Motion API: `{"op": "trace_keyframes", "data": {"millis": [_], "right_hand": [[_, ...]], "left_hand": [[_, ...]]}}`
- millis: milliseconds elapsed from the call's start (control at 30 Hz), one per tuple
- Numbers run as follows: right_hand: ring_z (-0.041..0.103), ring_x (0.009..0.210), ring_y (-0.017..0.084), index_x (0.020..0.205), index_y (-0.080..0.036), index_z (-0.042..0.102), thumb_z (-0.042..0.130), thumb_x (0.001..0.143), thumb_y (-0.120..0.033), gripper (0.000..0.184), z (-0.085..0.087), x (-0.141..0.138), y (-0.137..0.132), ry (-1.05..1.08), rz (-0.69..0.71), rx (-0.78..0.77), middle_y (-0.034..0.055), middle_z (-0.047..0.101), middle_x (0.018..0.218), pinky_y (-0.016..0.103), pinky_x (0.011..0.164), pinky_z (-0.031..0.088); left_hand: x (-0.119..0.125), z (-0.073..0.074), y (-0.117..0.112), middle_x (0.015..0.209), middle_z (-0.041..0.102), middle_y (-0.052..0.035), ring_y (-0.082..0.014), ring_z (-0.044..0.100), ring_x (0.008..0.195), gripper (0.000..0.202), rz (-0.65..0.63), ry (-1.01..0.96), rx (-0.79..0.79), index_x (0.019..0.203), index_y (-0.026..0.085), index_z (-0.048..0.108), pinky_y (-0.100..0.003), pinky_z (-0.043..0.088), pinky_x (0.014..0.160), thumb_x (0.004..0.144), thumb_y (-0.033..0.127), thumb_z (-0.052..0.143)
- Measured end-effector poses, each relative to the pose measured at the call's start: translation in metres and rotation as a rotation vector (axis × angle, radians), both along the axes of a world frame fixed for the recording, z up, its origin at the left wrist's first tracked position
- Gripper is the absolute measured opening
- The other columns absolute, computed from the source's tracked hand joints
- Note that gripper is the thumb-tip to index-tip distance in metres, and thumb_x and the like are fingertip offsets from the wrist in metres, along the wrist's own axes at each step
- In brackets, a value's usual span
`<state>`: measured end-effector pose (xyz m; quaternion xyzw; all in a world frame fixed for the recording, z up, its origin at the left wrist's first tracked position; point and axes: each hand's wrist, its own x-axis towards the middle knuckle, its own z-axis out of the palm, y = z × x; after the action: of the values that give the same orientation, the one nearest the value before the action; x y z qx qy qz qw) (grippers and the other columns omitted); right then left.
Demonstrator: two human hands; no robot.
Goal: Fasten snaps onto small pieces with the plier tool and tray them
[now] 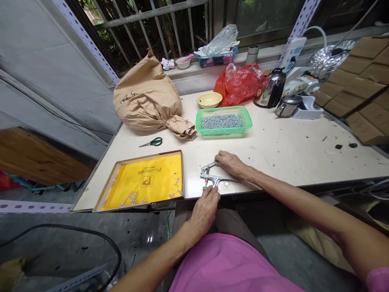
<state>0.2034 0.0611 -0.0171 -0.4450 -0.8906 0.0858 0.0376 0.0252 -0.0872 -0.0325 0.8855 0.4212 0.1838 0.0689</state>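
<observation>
A grey metal plier-like hand tool (215,178) with two handles, a coil spring and a small red part lies at the table's front edge. My right hand (230,163) is closed over its upper handle; the lower handle reaches under the palm. Close to the body, my left hand (207,205) has its fingertips pinched together at the tool's lower end, beside the red part. Whatever is between those fingertips is too small to make out. To the left sits a shallow cardboard tray (182,174) lined with yellow printed material, with several small metal pieces (131,199) in it.
A green basket (224,132) holds many small metal pieces. Behind it are a cream bowl (209,99) and a red plastic bag (238,84). Scissors (154,142) lie near a large brown paper bag (146,97). A kettle (271,88) and metal pot (288,106) stand right.
</observation>
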Motion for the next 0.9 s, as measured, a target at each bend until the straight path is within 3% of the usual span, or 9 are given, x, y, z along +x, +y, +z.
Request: {"op": "trace_keyframes", "data": {"millis": [133,233,300,400,467,600,733,833,900], "right_hand": [[0.053,0.09,0.018,0.107,-0.017,0.06,0.043,0.093,-0.024,0.023,0.008,-0.008,-0.014,0.036,-0.073,-0.002,0.0097,0.054,0.104,0.026,0.07,0.039],[0.053,0.087,0.015,0.111,-0.024,0.062,0.045,0.093,-0.026,0.025,0.017,-0.02,-0.022,0.104,0.226,-0.035,0.0067,0.053,0.106,0.025,0.069,0.039],[0.051,0.089,0.017,0.099,-0.025,0.067,0.049,0.091,-0.026,0.019,0.021,-0.03,-0.024,0.064,0.438,-0.04,0.0054,0.055,0.101,0.025,0.068,0.038],[0.051,0.087,0.018,0.082,-0.019,0.067,0.054,0.087,-0.023,0.014,0.02,-0.045,-0.027,-0.043,0.574,-0.001,0.0064,0.055,0.093,0.027,0.065,0.037],[0.051,0.082,0.016,0.083,-0.017,0.065,0.053,0.087,-0.021,0.013,0.018,-0.056,-0.03,-0.042,0.597,0.017,0.0063,0.056,0.091,0.026,0.063,0.037],[0.054,0.075,0.012,0.097,-0.018,0.06,0.045,0.093,-0.027,0.018,0.027,-0.073,-0.024,0.248,0.38,0.027,0.0044,0.057,0.098,0.023,0.062,0.04],[0.057,0.085,0.013,0.097,-0.017,0.058,0.04,0.096,-0.031,0.023,0.067,-0.068,0.02,0.576,-0.043,0.193,0.0055,0.06,0.099,0.024,0.071,0.043],[0.058,0.091,0.018,0.109,-0.018,0.056,0.045,0.093,-0.026,0.021,0.099,-0.044,0.063,0.5,-0.275,0.281,0.0078,0.061,0.104,0.029,0.073,0.044],[0.058,0.096,0.021,0.123,-0.019,0.05,0.051,0.089,-0.023,0.034,0.11,-0.024,0.078,0.409,-0.355,0.294,0.0107,0.059,0.115,0.032,0.076,0.044]], "left_hand": [[-0.003,-0.001,-0.004,0.127,0.057,-0.0155,-0.024,0.041,0.131,0.033,-0.01,0.024,0.007,0.11,0.01,0.051,-0.04,0.04,0.108,0.084,-0.002,0.036],[-0.004,0.002,-0.007,0.131,0.054,-0.0163,-0.0244,0.036,0.135,0.033,-0.009,0.041,-0.021,0.107,0.01,0.052,-0.04,0.038,0.109,0.082,-0.003,0.035],[-0.003,0.005,-0.008,0.133,0.052,-0.0163,-0.0244,0.033,0.136,0.034,-0.004,0.04,-0.027,0.106,0.011,0.053,-0.04,0.038,0.109,0.081,-0.003,0.035],[-0.002,0.007,-0.009,0.136,0.049,-0.016,-0.0254,0.031,0.137,0.035,0.002,0.04,-0.009,0.104,0.011,0.053,-0.04,0.039,0.109,0.079,-0.004,0.036],[-0.002,0.004,-0.01,0.132,0.053,-0.0158,-0.0257,0.035,0.135,0.037,0.019,0.044,0.006,0.104,0.011,0.054,-0.039,0.042,0.106,0.077,-0.006,0.035],[-0.004,-0.003,-0.009,0.128,0.057,-0.0147,-0.0256,0.042,0.131,0.034,0.039,0.004,0.038,0.103,0.012,0.055,-0.039,0.046,0.102,0.08,-0.004,0.035],[-0.002,0.011,-0.005,0.123,0.059,-0.0113,-0.0227,0.052,0.121,0.022,0.102,-0.165,-0.009,0.099,0.018,0.058,-0.036,0.05,0.096,0.088,0.009,0.041],[-0.005,0.034,0.006,0.105,0.063,-0.0111,-0.0208,0.062,0.098,0.02,0.293,-0.293,-0.085,0.093,0.018,0.062,-0.035,0.052,0.083,0.091,0.02,0.042],[-0.01,0.046,0.019,0.091,0.063,-0.0087,-0.019,0.062,0.084,0.021,0.378,-0.355,-0.165,0.09,0.018,0.063,-0.033,0.051,0.074,0.09,0.025,0.043]]}}
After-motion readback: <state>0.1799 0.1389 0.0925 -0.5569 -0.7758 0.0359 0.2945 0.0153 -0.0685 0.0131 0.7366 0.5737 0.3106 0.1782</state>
